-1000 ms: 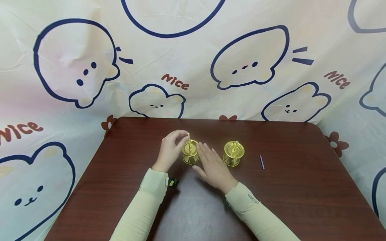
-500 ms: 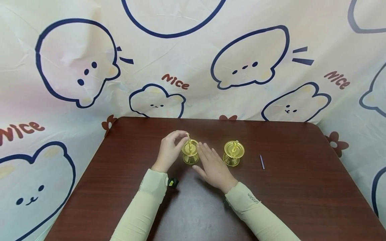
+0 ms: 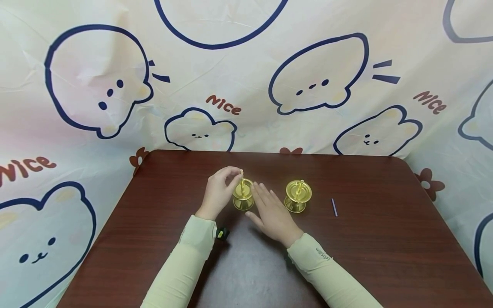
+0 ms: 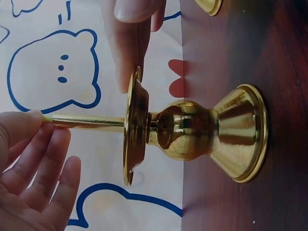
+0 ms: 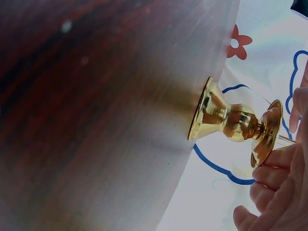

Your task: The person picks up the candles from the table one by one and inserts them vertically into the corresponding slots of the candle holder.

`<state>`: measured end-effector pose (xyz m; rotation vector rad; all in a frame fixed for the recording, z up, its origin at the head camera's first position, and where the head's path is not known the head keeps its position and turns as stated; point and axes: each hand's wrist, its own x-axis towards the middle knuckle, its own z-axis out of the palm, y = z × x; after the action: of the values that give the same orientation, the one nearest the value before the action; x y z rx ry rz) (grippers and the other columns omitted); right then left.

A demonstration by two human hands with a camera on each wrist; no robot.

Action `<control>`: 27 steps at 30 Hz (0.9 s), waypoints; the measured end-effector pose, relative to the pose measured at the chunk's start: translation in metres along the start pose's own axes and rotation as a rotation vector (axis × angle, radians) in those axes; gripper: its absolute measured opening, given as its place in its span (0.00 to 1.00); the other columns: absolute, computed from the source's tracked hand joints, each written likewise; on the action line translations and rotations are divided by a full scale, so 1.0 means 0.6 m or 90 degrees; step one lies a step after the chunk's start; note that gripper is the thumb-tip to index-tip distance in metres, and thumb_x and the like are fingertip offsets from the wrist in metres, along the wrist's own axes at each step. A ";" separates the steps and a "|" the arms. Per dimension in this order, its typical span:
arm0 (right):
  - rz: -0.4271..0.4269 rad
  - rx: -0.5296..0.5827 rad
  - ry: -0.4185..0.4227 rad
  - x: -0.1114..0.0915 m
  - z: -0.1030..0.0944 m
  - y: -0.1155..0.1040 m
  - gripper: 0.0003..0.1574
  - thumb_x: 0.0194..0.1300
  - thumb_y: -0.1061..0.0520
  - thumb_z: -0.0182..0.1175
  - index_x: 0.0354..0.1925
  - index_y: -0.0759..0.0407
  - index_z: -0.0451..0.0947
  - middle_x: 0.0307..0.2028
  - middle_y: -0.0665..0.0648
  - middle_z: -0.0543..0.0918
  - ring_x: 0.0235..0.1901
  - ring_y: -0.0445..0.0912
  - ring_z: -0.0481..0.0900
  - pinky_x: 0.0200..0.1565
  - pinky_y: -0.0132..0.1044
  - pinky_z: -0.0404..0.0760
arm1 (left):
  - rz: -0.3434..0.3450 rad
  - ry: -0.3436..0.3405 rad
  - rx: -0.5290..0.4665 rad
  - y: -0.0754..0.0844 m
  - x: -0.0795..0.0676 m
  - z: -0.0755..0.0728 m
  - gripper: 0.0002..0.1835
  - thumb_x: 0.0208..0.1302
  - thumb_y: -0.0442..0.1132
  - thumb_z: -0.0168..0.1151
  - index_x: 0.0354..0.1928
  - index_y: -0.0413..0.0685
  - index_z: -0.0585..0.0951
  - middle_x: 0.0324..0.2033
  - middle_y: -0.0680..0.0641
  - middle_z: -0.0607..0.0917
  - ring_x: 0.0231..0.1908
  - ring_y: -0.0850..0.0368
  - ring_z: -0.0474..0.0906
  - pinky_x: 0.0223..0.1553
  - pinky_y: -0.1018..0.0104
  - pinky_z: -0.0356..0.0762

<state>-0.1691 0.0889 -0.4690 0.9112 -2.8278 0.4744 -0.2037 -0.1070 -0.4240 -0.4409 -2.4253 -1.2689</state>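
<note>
A gold candle holder (image 3: 243, 197) stands on the dark wooden table (image 3: 385, 239), near its middle. A thin yellow stick (image 3: 242, 180) rises from its dish. My left hand (image 3: 229, 177) pinches the top of that stick (image 4: 86, 121) between thumb and fingertips. My right hand (image 3: 265, 203) lies open just right of the holder, its straight fingers (image 4: 130, 43) against the dish rim. The holder (image 5: 231, 120) also shows side-on in the right wrist view, with my right fingers (image 5: 272, 190) beside its dish.
A second gold holder (image 3: 298, 196) with its own yellow stick stands right of my right hand. A small purple stick (image 3: 334, 207) lies on the table further right. A cartoon-bear cloth (image 3: 246, 85) hangs behind and around the table.
</note>
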 end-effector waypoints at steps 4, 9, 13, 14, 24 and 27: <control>0.001 0.003 -0.001 0.000 0.001 0.000 0.47 0.77 0.39 0.52 0.78 0.65 0.52 0.78 0.63 0.55 0.78 0.55 0.51 0.74 0.55 0.56 | -0.019 0.008 -0.023 -0.001 -0.001 0.000 0.08 0.70 0.38 0.66 0.47 0.44 0.86 0.44 0.46 0.88 0.46 0.52 0.83 0.45 0.52 0.83; 0.003 0.004 -0.001 0.000 0.000 -0.001 0.47 0.77 0.39 0.52 0.78 0.64 0.52 0.78 0.63 0.55 0.78 0.55 0.51 0.74 0.54 0.56 | -0.024 0.010 -0.032 -0.002 -0.001 -0.002 0.09 0.70 0.38 0.66 0.47 0.44 0.87 0.43 0.46 0.89 0.44 0.52 0.83 0.41 0.53 0.82; 0.005 0.005 0.002 0.000 0.001 0.000 0.47 0.77 0.39 0.52 0.78 0.65 0.53 0.78 0.63 0.56 0.77 0.55 0.52 0.74 0.54 0.56 | -0.027 0.008 -0.028 -0.004 0.000 0.000 0.09 0.69 0.38 0.67 0.47 0.43 0.87 0.43 0.46 0.89 0.44 0.52 0.83 0.42 0.53 0.84; 0.005 0.006 0.002 0.000 0.001 0.000 0.47 0.77 0.39 0.52 0.78 0.64 0.53 0.78 0.63 0.56 0.77 0.55 0.52 0.74 0.54 0.56 | -0.031 0.008 -0.028 -0.005 -0.001 0.000 0.09 0.69 0.38 0.67 0.47 0.43 0.87 0.43 0.46 0.89 0.44 0.52 0.83 0.43 0.52 0.84; 0.009 0.002 -0.005 0.000 0.002 0.000 0.47 0.77 0.38 0.51 0.79 0.63 0.52 0.78 0.62 0.56 0.78 0.54 0.51 0.74 0.53 0.55 | -0.053 0.007 -0.059 -0.012 -0.008 0.004 0.08 0.70 0.38 0.66 0.47 0.45 0.87 0.43 0.47 0.89 0.42 0.53 0.84 0.46 0.51 0.84; 0.008 -0.001 -0.006 0.000 0.002 0.000 0.47 0.77 0.38 0.51 0.79 0.63 0.52 0.78 0.62 0.56 0.78 0.54 0.51 0.74 0.53 0.56 | -0.044 0.006 -0.055 -0.012 -0.008 0.003 0.08 0.69 0.38 0.67 0.47 0.44 0.87 0.42 0.47 0.89 0.41 0.54 0.83 0.45 0.51 0.84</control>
<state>-0.1692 0.0884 -0.4698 0.8978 -2.8433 0.4707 -0.2031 -0.1098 -0.4323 -0.3767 -2.4034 -1.4054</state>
